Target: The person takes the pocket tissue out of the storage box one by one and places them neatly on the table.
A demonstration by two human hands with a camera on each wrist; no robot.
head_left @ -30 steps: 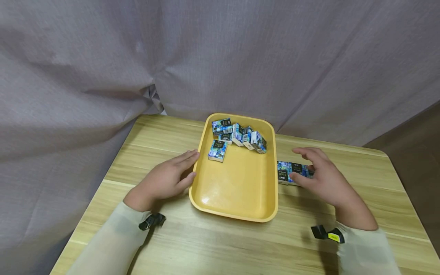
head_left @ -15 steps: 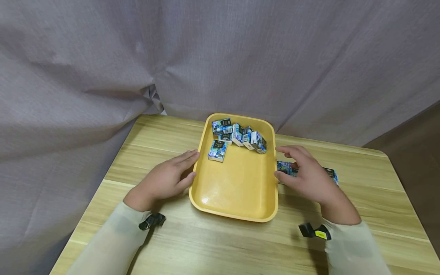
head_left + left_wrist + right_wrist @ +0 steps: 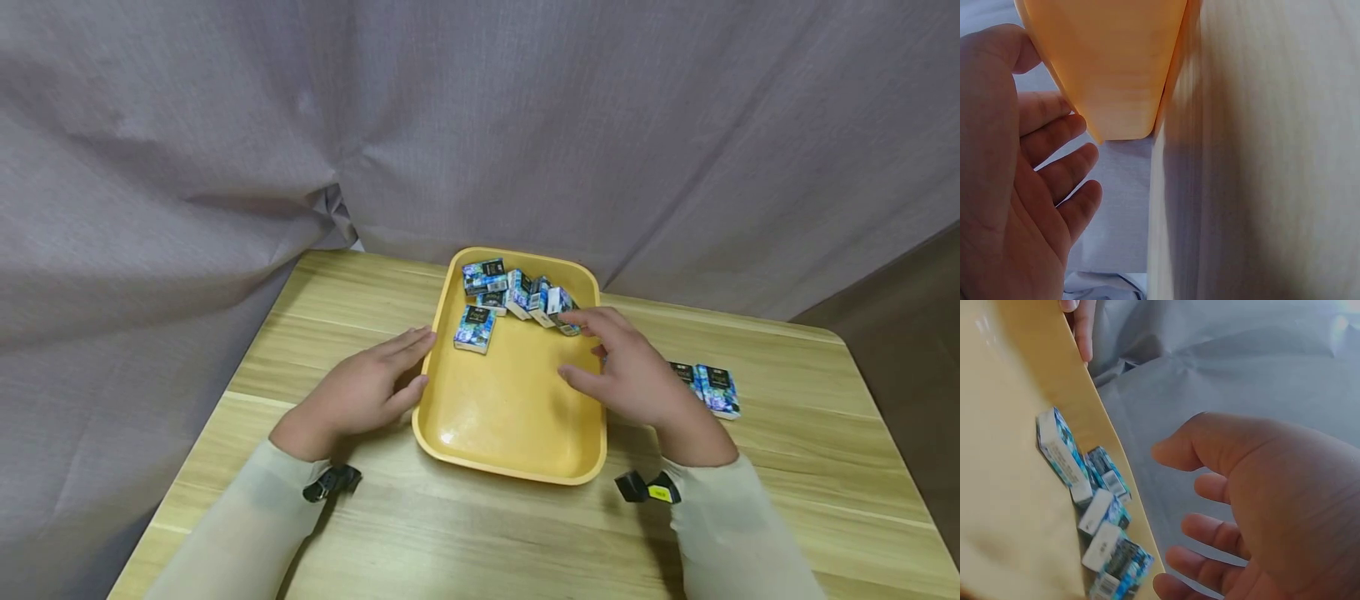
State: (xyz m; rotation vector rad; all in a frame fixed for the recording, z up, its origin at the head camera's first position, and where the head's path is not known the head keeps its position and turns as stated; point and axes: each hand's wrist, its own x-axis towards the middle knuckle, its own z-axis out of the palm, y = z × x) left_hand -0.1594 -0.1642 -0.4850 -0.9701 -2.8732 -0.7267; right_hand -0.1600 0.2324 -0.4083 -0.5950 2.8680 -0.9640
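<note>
A yellow plastic tray (image 3: 510,417) stands on the table, with several small blue flower-patterned boxes (image 3: 475,327) lying toward its far end. My left hand (image 3: 367,379) rests its fingertips and thumb on the tray's left rim; the left wrist view shows these fingers (image 3: 1063,175) loosely spread along the edge. Over the right rim hovers my right hand (image 3: 630,371), thumb and fingers apart. In the right wrist view nothing lies between that thumb (image 3: 1179,447) and the fingers. Its fingertips overlap the rightmost box in the tray (image 3: 562,310) in the head view.
More matching boxes (image 3: 717,390) lie in a row on the wooden table (image 3: 480,542) to the right of the tray, partly hidden by my right hand. A grey curtain (image 3: 480,125) hangs right behind the table's far edge.
My right hand has moved left, from above the boxes on the table to over the tray's right rim. The boxes at the row's right end are now uncovered. My left hand has stayed put.
</note>
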